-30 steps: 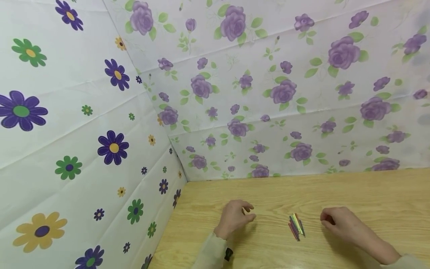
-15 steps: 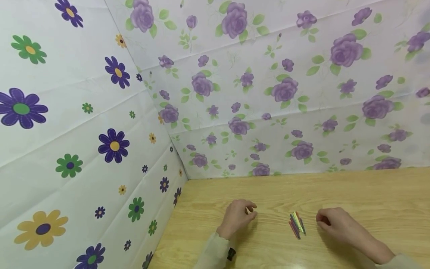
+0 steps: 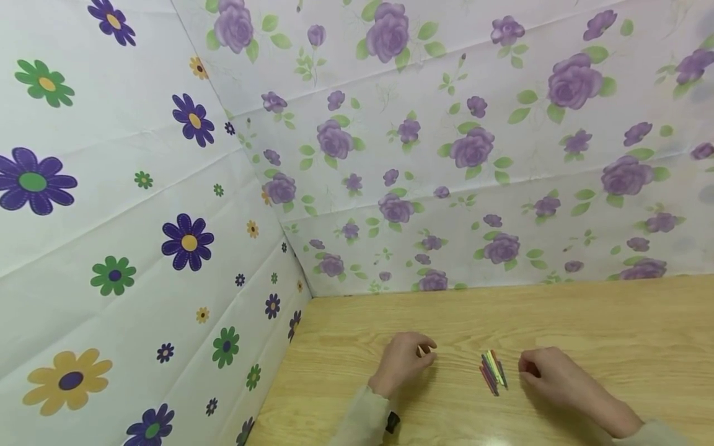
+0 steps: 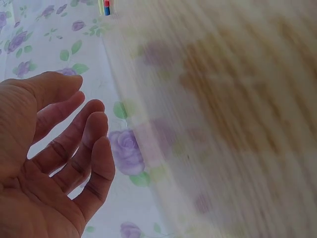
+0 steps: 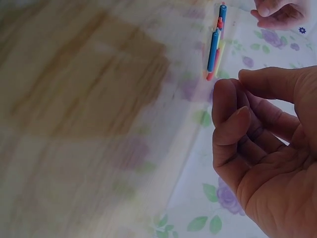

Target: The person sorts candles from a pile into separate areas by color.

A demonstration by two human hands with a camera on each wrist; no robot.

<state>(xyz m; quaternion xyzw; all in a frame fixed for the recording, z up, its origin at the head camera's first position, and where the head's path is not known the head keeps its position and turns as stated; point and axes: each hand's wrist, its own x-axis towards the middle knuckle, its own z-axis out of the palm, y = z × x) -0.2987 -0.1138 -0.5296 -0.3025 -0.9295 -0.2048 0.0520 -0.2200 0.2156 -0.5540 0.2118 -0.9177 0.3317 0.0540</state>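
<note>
1. Two bare hands we see over the wooden table [image 3: 446, 322]: the left hand [image 3: 403, 362] and the right hand [image 3: 555, 373].
2. The left fingers are loosely bent and a little spread; in the head view, a gap shows between them and the thumb.
3. The right fingers are more curled, with the thumb tip close to the forefinger; whether these two touch, we cannot tell.
4. Several thin coloured sticks [image 3: 493, 371] lie side by side between both hands, apart from all fingers but nearer to the right ones.
5. Well beyond the fingertips, we notice a rose-printed cloth [image 3: 424, 105] behind the table.
</note>
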